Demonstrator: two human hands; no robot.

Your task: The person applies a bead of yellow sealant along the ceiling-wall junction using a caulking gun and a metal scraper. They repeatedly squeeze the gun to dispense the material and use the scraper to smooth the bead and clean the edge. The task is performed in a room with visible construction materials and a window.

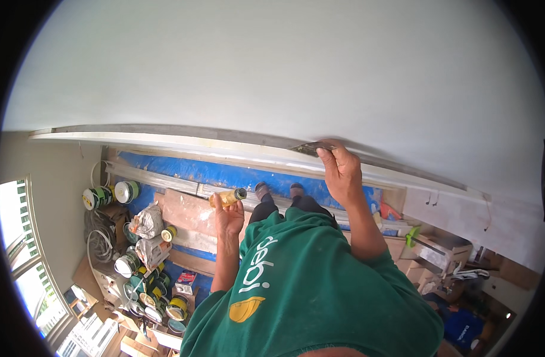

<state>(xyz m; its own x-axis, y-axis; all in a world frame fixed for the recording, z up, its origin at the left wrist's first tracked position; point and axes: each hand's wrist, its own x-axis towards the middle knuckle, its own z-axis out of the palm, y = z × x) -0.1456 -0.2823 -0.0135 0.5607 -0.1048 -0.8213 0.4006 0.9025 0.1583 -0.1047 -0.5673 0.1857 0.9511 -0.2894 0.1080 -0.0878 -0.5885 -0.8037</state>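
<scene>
My left hand (230, 220) is closed around a small amber-yellow bottle or jar (227, 198), tilted on its side with its dark mouth pointing right. What it contains I cannot make out. Farther up and to the right, my right hand (344, 175) pinches a thin, dark-stained blade like a putty knife (308, 148). The blade lies at the grey strip (225, 135) between the pale surface (272, 65) and a long white ledge (165, 140). Whether its edge touches the strip is hard to tell.
Blue sheeting (225, 170) and long boards (159, 178) lie below, around my feet. Paint buckets (127, 191), bags (147, 223) and a coiled hose (100, 245) crowd the left, near a window (31, 262). At right stands a wooden box (442, 250) with a green clamp-like piece (412, 237).
</scene>
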